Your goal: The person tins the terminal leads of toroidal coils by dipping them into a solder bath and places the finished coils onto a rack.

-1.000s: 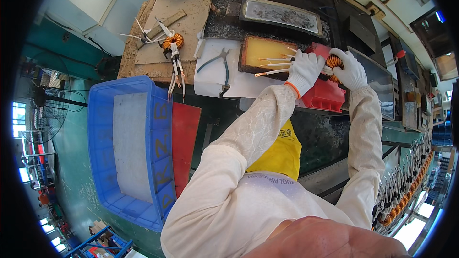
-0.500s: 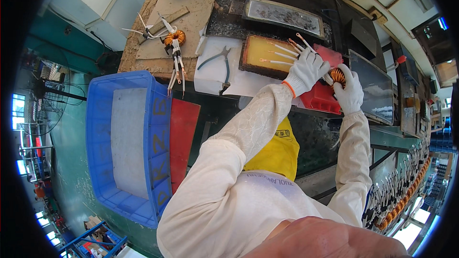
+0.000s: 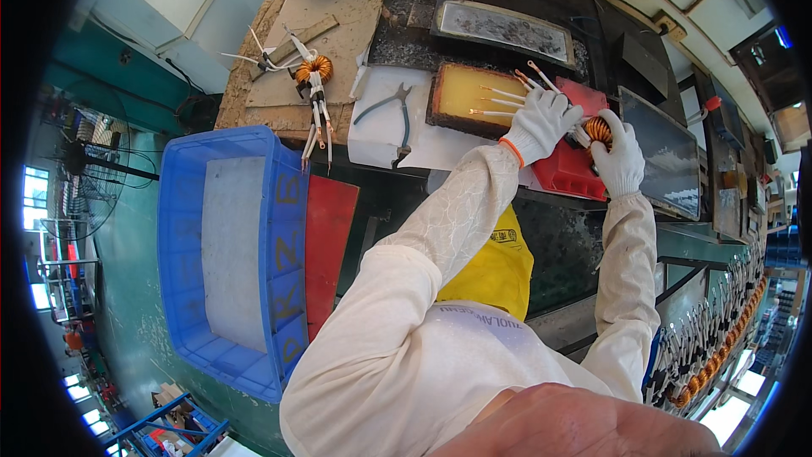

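Between my gloved hands is a toroidal coil [image 3: 597, 132] wound with copper-coloured wire. My right hand [image 3: 622, 162] is closed around its ring. My left hand [image 3: 541, 125], in a white glove, grips the coil's white-sleeved leads [image 3: 506, 102]. Their bare copper ends fan out to the left, over a rectangular brown-rimmed tray [image 3: 437, 95] with a yellow surface. Beneath the coil lies a red plastic tray [image 3: 565, 176]. A second toroidal coil [image 3: 314, 72], with its own white leads, rests on the board at the bench's left.
Blue-handled pliers [image 3: 404, 115] lie on white paper [image 3: 364, 145]. Behind the yellow-surfaced tray sits a metal-rimmed tray [image 3: 507, 27] with a grey, crusted surface. A large blue crate [image 3: 176, 245] stands left of me, beside a red panel [image 3: 331, 228]. Several finished-looking coils [image 3: 715, 364] line the lower right.
The view has shifted slightly, moving the bench and crate a little rightward in the picture. Both hands keep their hold on the coil and its leads, with hardly any movement.
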Motion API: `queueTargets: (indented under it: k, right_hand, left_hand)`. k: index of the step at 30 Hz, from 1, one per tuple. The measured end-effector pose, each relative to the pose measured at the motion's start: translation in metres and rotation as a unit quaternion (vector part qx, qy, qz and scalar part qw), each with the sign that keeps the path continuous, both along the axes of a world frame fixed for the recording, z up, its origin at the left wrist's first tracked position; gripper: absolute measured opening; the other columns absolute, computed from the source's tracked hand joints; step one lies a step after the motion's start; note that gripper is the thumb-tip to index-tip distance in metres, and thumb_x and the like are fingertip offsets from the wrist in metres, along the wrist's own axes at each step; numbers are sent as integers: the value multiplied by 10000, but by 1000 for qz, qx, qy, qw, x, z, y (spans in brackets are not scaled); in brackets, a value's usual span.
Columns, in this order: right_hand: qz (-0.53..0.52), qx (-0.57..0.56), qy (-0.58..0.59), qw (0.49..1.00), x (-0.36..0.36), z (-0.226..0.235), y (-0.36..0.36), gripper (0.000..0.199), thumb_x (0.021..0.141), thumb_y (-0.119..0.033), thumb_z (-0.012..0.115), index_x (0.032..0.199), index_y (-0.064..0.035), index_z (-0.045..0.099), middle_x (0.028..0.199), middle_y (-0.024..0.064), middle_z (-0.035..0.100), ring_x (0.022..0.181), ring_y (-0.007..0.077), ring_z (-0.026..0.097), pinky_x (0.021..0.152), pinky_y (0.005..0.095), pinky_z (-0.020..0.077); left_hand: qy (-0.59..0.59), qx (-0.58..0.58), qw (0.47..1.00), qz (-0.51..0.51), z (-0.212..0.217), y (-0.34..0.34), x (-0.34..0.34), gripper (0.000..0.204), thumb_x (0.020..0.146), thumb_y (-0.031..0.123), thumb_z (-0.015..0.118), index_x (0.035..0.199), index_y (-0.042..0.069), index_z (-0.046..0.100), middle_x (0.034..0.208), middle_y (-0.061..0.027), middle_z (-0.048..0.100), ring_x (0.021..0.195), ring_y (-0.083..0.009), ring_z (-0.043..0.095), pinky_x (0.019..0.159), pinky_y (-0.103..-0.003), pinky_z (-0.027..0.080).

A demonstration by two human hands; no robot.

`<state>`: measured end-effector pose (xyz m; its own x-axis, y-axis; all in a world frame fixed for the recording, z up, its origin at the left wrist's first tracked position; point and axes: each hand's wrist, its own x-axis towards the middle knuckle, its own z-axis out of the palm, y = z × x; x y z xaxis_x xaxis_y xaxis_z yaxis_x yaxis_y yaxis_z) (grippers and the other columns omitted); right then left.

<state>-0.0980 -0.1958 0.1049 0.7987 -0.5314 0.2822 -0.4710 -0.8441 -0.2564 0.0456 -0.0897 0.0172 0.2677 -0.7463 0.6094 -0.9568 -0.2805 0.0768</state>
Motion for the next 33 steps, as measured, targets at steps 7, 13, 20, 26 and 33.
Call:
queueTargets:
  k: [7,13,20,26,33]
  right_hand:
    - [-14,-4,12,1000,4,3,4,506,768,-153,686,1255,-249,583,1082,133,620,946,360,651,826,445,531]
    - [-11,10,-4,1000,0,1,7,500,772,-150,679,1254,-246,584,1081,138,615,942,362,652,829,447,530]
    - [-27,14,-21,999,-2,-1,8,507,784,-146,665,1272,-237,567,1082,143,610,964,370,643,829,455,528]
    - [-27,58,-54,997,-8,0,0,505,781,-150,666,1268,-233,563,1087,144,608,976,376,635,834,452,523]
    - [-35,72,-123,989,-5,30,-7,512,781,-176,665,1278,-240,560,1137,130,611,1007,358,638,861,431,519]
  left_hand:
    - [15,4,1000,-1,-3,0,1,365,867,210,587,1220,196,496,1104,-81,542,1089,-291,535,984,-452,364]
    - [-1,-3,1000,-10,3,3,1,332,871,221,585,1195,200,513,1085,-76,549,1081,-279,537,959,-451,370]
    - [-62,-18,998,-12,19,12,-3,328,869,216,568,1194,182,540,1136,-82,553,1136,-301,526,986,-513,371]
    - [135,-151,965,-168,32,32,-62,349,848,146,598,1196,140,590,1133,-83,573,1109,-310,584,954,-412,483]
    - [874,-60,442,-191,19,6,-61,334,966,215,607,1246,41,549,1160,-69,627,1023,-187,647,912,-340,534]
